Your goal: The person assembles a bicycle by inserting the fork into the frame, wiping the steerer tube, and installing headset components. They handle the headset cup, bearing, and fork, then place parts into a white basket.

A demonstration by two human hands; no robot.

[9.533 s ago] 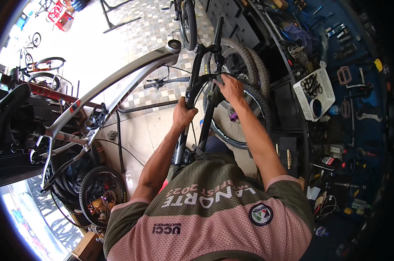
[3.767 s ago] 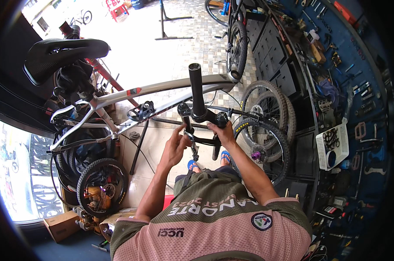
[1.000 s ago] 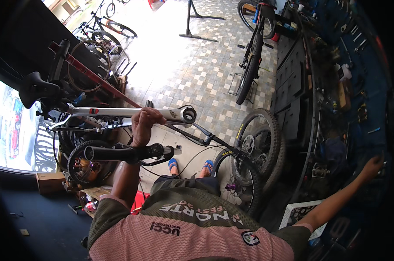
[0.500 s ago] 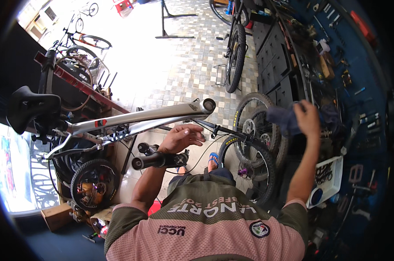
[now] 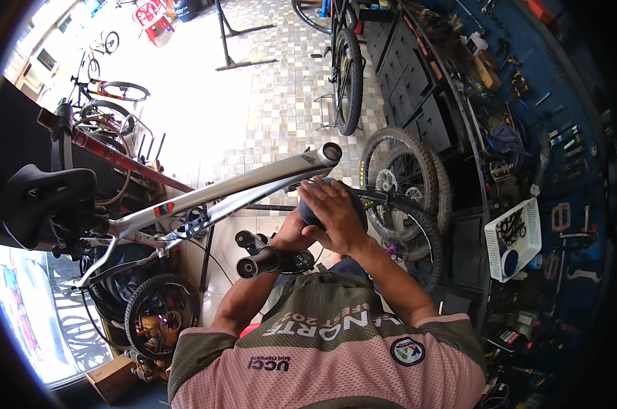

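Floor [image 5: 295, 109] in patterned tile opens up ahead, bordered on the right by the desk [image 5: 407, 85] and its black drawers. A silver bike frame [image 5: 254, 177] bars the left and front, while leaning wheels [image 5: 387, 180] crowd the gap toward the desk. A black fork [image 5: 271, 260] crosses above the left forearm [image 5: 243, 300]. A white basket [image 5: 492, 252] sits rightward. Left hand [image 5: 296, 230] and right hand [image 5: 339, 217] meet around dark cloth [image 5: 355, 198], right uppermost; their tightness cannot be told.

Fork [image 5: 271, 260] & frame [image 5: 254, 177] block L, wheels [image 5: 388, 180] R; gap btwn.
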